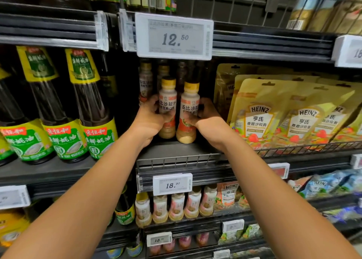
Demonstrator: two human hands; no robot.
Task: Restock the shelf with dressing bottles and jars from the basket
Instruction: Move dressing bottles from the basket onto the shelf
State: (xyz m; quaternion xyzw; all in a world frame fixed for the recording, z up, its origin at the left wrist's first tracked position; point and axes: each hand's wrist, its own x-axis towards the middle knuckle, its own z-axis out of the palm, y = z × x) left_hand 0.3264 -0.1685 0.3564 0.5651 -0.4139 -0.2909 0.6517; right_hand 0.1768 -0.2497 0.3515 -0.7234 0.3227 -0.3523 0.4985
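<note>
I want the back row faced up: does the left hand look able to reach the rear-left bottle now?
Probably not yet: the left hand grips the front-left bottle. The rear-left bottle stands unblocked behind that hand, so once freed it likely could.

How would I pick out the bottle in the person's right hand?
Below the big 12.50 price tag, the right hand grips a yellow-capped bottle. It is nearest the Heinz pouches, right of the matching bottle in the left hand.

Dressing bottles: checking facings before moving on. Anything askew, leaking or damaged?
Nothing stands out. The yellow-capped plastic dressing bottle in the left hand and its twin in the right hand are near upright, labels forward.
</note>
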